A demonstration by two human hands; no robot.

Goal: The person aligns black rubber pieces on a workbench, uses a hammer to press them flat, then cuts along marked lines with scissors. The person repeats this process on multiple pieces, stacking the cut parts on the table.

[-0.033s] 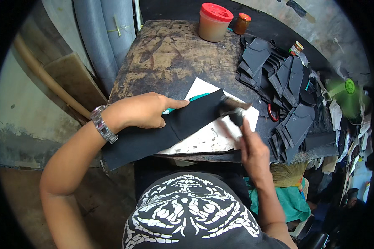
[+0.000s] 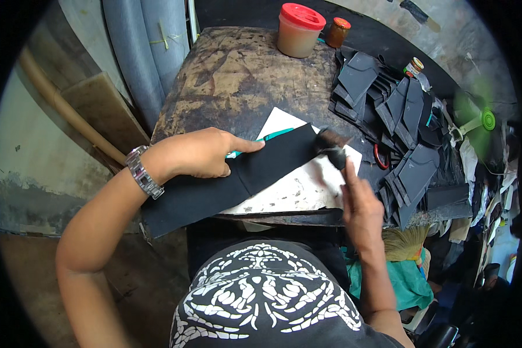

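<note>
A long black strip of material (image 2: 272,159) lies across a white sheet of paper (image 2: 298,188) on a worn wooden table (image 2: 243,75); its left end hangs past the table edge. My left hand (image 2: 200,153), with a metal watch at the wrist, presses flat on the strip, index finger stretched out to the right. My right hand (image 2: 359,203) grips a dark-handled brush (image 2: 330,145) whose bristles touch the strip's right end. A teal tool (image 2: 275,135) peeks out from under the strip beside my left index finger.
A red-lidded tub (image 2: 298,29) and a small amber jar (image 2: 337,32) stand at the table's far edge. Several black cut pieces (image 2: 400,110) are piled on the right, with a small bottle (image 2: 413,66) and a green fan (image 2: 481,122) beyond.
</note>
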